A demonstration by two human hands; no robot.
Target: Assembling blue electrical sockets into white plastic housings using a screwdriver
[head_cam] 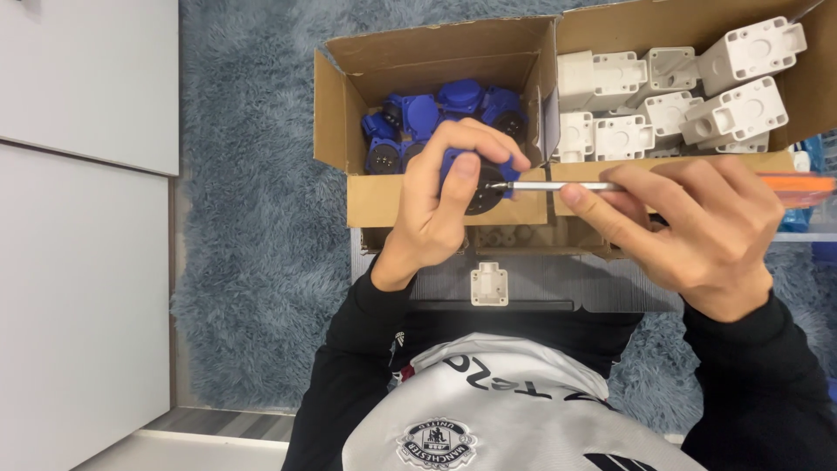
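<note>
Left hand [440, 196] grips socket [482, 187] — right hand [697, 227] levels screwdriver [567, 186].

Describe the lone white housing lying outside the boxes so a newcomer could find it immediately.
Start at the cardboard box of blue sockets on the shaggy blue rug. Just below its front edge, on a grey ribbed surface, lies one white housing. Unlike the white housings in the right box, it lies alone, near the person's chest.
</note>
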